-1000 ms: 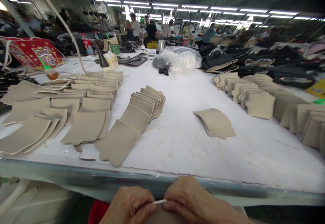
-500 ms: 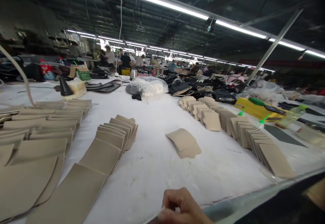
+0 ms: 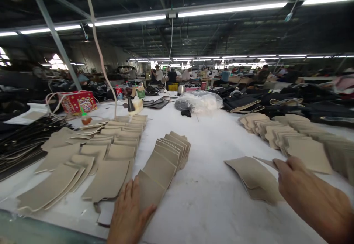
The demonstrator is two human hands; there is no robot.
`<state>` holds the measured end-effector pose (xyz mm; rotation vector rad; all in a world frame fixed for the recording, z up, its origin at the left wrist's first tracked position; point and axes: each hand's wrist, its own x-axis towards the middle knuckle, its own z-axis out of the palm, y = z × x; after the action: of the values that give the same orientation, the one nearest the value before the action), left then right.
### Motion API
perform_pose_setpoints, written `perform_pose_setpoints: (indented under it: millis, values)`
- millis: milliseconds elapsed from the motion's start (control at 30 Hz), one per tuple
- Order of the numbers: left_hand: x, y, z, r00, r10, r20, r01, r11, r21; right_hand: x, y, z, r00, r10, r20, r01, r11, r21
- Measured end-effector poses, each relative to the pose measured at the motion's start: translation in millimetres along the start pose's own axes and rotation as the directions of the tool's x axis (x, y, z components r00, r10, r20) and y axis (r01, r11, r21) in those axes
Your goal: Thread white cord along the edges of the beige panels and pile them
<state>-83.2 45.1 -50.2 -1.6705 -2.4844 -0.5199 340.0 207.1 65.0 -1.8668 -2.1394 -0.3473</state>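
Note:
My left hand (image 3: 128,210) lies with fingers stretched out and thumb apart, pressing on the nearest beige panel (image 3: 149,186) of a fanned row in the middle of the table. My right hand (image 3: 301,185) is closed in a pinch on the edge of a thin beige piece (image 3: 264,161), seen almost edge-on. Below and beside it on the white tabletop lie loose curved beige pieces (image 3: 254,177), one over another. The right fingers partly cover the held piece, so its full outline is hidden.
Fanned stacks of beige panels stand at left (image 3: 110,170) and right (image 3: 306,148). Farther back are a clear plastic bag (image 3: 203,102), a black cone (image 3: 131,104), a red patterned box (image 3: 79,102) and dark pieces (image 3: 22,144). A cable (image 3: 101,52) hangs down at left.
The view has swung left. My left hand has come into view, onto the middle row. The right hand, earlier low at the table edge, is now at the loose pieces, pinching one.

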Motion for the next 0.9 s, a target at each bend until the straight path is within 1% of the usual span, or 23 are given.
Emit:
perform_pose_setpoints:
  millis: [67,100,167,200,233,300,367,400,433,467,500,533,567,600,633,667,700,733,767,833,867,900]
  values:
    - [2.0,3.7,-4.1,0.997,-0.045,0.057,0.045,0.999,0.004,14.5,-8.7,21.8,0.994,-0.04,0.102,0.046,0.997,-0.058]
    - [3.1,6.9,-8.0,0.995,-0.066,0.074,0.066,0.998,-0.003,18.9,-14.0,33.7,0.988,-0.07,0.139,0.076,0.996,-0.044]
    - [7.5,12.6,-17.8,0.988,-0.111,0.104,0.115,0.993,-0.035,23.2,-23.4,55.3,0.981,-0.108,0.161,0.105,0.994,0.027]
    - [11.0,14.4,-22.8,0.984,-0.134,0.121,0.142,0.988,-0.066,23.3,-27.5,63.2,0.982,-0.104,0.16,0.097,0.994,0.049]
    - [15.2,15.2,-27.4,0.979,-0.15,0.137,0.165,0.981,-0.103,21.9,-31.9,68.5,0.984,-0.091,0.15,0.082,0.994,0.067]
    - [24.5,14.4,-35.2,0.973,-0.177,0.149,0.203,0.961,-0.19,13.8,-44.6,70.5,0.99,-0.087,0.11,0.075,0.991,0.11]
    - [31.8,12.7,-41.6,0.968,-0.203,0.148,0.236,0.936,-0.26,-2.8,-66.4,63.3,0.981,-0.164,0.108,0.13,0.953,0.272]
    - [33.6,12.5,-44.4,0.967,-0.199,0.161,0.239,0.929,-0.283,-13.7,-80.9,58.1,0.961,-0.244,0.13,0.162,0.88,0.447]
    - [33.8,13.2,-46.9,0.965,-0.179,0.193,0.236,0.912,-0.336,-25.5,-97.1,53.1,0.924,-0.336,0.183,0.153,0.763,0.628]
    - [32.0,15.0,-49.1,0.96,-0.14,0.244,0.237,0.87,-0.433,-37.4,-114.1,48.9,0.883,-0.396,0.251,0.083,0.658,0.749]
    - [28.5,17.9,-50.9,0.947,-0.084,0.309,0.253,0.787,-0.562,-48.5,-130.7,46.1,0.856,-0.414,0.31,-0.028,0.562,0.827]
    - [23.3,21.8,-52.3,0.925,-0.018,0.378,0.296,0.658,-0.692,-58.4,-145.7,44.9,0.825,-0.434,0.361,-0.139,0.463,0.875]
    - [16.8,26.5,-53.5,0.896,0.049,0.442,0.359,0.506,-0.784,-66.6,-158.2,45.1,0.79,-0.466,0.399,-0.243,0.36,0.901]
    - [9.5,31.5,-54.4,0.86,0.107,0.499,0.432,0.367,-0.823,-73.3,-167.4,46.2,0.76,-0.498,0.418,-0.323,0.27,0.907]
    - [1.9,36.6,-55.5,0.823,0.152,0.548,0.496,0.277,-0.823,-78.8,-173.1,47.8,0.737,-0.529,0.421,-0.376,0.197,0.905]
    - [-5.4,41.4,-56.7,0.786,0.186,0.589,0.541,0.252,-0.802,-83.4,-175.5,49.1,0.72,-0.555,0.417,-0.408,0.147,0.901]
    - [-11.8,45.7,-58.2,0.759,0.21,0.617,0.563,0.265,-0.783,-87.7,-175.1,49.8,0.707,-0.574,0.413,-0.427,0.118,0.896]
    - [-17.1,49.4,-60.0,0.745,0.225,0.628,0.562,0.297,-0.772,-91.9,-172.6,49.3,0.691,-0.587,0.421,-0.446,0.11,0.888]
    - [-21.0,52.7,-62.1,0.744,0.233,0.627,0.543,0.337,-0.769,-96.1,-168.8,47.7,0.671,-0.598,0.437,-0.466,0.119,0.877]
    - [-25.1,57.9,-66.3,0.743,0.237,0.627,0.498,0.43,-0.753,-104.4,-160.2,41.2,0.618,-0.627,0.475,-0.499,0.154,0.853]
    - [-25.8,60.2,-68.1,0.735,0.241,0.633,0.479,0.476,-0.737,-108.0,-156.5,37.3,0.594,-0.64,0.487,-0.5,0.18,0.847]
    - [-26.0,62.3,-69.5,0.723,0.252,0.644,0.464,0.514,-0.722,-111.2,-153.6,33.6,0.582,-0.647,0.493,-0.489,0.206,0.847]
